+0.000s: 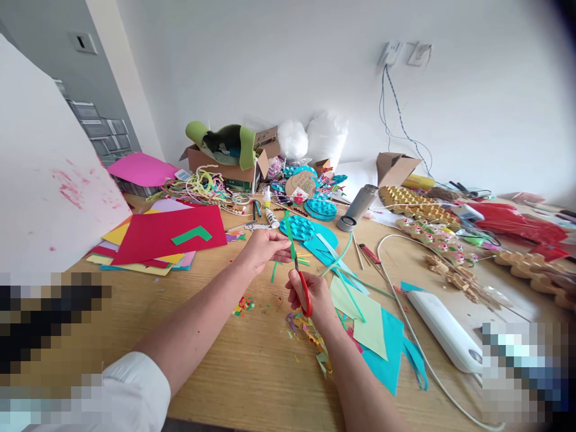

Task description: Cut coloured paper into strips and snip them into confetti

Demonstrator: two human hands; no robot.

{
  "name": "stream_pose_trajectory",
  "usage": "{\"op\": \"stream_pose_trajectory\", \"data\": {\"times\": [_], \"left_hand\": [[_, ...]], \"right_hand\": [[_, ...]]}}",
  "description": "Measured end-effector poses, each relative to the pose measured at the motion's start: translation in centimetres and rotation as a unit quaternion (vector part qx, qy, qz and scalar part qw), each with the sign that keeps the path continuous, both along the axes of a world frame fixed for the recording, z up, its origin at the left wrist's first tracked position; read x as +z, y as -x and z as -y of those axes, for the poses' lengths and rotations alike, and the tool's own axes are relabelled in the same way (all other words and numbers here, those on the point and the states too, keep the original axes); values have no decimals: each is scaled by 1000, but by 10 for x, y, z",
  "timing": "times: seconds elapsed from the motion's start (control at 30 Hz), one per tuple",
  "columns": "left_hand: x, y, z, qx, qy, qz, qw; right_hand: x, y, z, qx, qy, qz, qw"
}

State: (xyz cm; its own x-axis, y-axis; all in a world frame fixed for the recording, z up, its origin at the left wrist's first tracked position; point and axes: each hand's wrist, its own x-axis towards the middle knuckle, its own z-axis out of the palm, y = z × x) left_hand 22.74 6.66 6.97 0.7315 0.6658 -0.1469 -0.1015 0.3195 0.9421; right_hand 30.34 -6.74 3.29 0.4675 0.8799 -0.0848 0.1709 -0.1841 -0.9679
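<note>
My left hand (266, 251) pinches a narrow green paper strip (288, 225) that stands nearly upright above the table. Red-handled scissors (306, 294) are in my right hand (315, 299), their blades pointing up at the strip's lower end. Whether the blades are parted is too small to tell. Below my hands lie thin green and yellow paper slivers, a little heap of coloured paper dots (243, 306) and a tangle of yellow and purple scraps (310, 330). A bent green paper piece (191, 234) rests on the red sheet (144, 235) to the left.
Blue and pale green paper (369, 330) lies right of my right arm, near a white lamp-like device (443, 330) with a looping cable. A grey thermos (359, 207) lies tilted behind. An open craft box (225, 162) stands by the wall; a white board (54, 168) rises at left.
</note>
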Motion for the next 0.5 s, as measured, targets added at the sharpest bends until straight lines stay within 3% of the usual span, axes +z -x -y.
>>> {"op": "stream_pose_trajectory", "data": {"times": [0.3,0.5], "left_hand": [[3,0,2,8,11,-8,1000],[3,-1,2,15,9,-11,1000]], "right_hand": [[-11,-3,-4,-15,-3,6,1000],[-5,-2,-2,-9,11,7,1000]]}}
